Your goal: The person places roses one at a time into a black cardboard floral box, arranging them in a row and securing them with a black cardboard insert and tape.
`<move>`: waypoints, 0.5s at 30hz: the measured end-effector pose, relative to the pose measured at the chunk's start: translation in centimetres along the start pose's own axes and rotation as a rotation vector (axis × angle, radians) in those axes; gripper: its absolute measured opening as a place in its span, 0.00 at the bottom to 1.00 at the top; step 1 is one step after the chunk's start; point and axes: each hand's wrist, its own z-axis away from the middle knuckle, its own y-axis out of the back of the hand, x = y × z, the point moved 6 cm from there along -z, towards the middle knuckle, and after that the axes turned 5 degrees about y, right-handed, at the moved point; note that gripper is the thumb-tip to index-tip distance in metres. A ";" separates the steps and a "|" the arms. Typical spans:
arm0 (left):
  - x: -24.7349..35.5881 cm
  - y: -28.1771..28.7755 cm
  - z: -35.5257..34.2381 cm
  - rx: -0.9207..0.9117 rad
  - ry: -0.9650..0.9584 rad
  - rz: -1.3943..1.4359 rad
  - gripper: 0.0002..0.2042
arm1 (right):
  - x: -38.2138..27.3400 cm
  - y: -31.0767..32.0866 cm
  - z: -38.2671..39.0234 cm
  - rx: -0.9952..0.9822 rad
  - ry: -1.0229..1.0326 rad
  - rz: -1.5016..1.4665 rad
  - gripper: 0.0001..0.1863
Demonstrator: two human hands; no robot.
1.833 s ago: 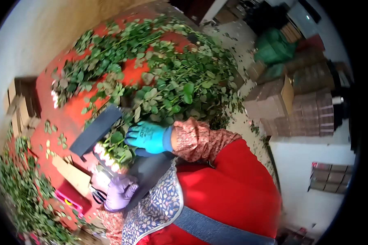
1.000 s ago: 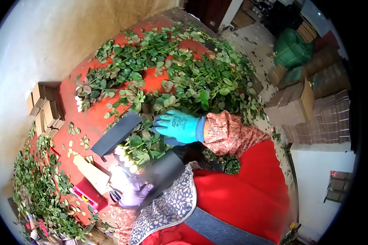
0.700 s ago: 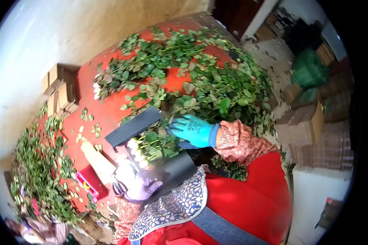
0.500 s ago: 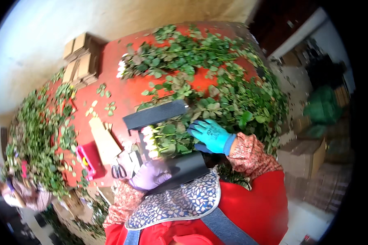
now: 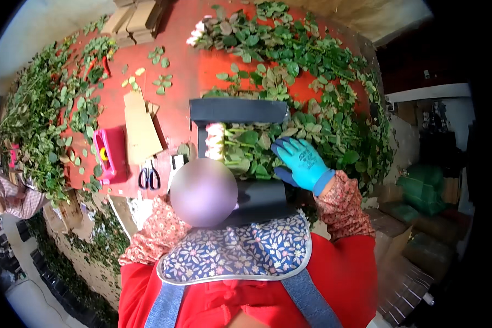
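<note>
A bunch of pale pink roses (image 5: pixel 215 142) lies with leafy green stems (image 5: pixel 249 152) in a black open-sided box or wrapper (image 5: pixel 238 111), its flower heads lined up at the left. My right hand (image 5: pixel 305 163), in a teal and navy glove, rests on the stems at the right end, fingers stretched out and thumb apart. On the near side, my left hand (image 5: pixel 204 192) in a pale purple glove is at the black near flap (image 5: pixel 262 198). A blurred patch covers its fingers, so their position is hidden.
More leafy rose stems (image 5: pixel 295 44) spread over the red table (image 5: pixel 177 65). To the left are black-handled scissors (image 5: pixel 149 176), a cardboard piece (image 5: pixel 141 128), a pink container (image 5: pixel 112 156) and a foliage heap (image 5: pixel 44 115). Folded cartons (image 5: pixel 136 19) stand behind. Another person's sleeve (image 5: pixel 19 194) shows far left.
The view has turned and tipped, so the table and box now look straighter. My right hand stays on the stems, and my left stays at the near flap.
</note>
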 end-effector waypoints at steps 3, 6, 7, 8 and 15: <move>1.5 1.2 -0.1 -0.047 -0.014 -0.223 0.19 | 0.1 0.0 0.1 -0.002 0.004 0.003 0.30; 1.3 1.6 0.5 0.069 -0.037 -0.366 0.19 | 0.0 0.0 0.1 -0.011 -0.006 0.000 0.30; 1.9 1.7 0.5 0.101 -0.052 -0.358 0.19 | 0.1 -0.3 0.2 -0.005 -0.004 0.007 0.30; 2.3 1.9 0.4 0.108 -0.044 -0.311 0.19 | 0.1 -0.3 0.1 -0.004 -0.006 0.005 0.30; -2.0 -0.5 2.5 -0.022 0.104 0.081 0.19 | 0.0 -1.5 1.1 0.084 -0.073 -0.035 0.29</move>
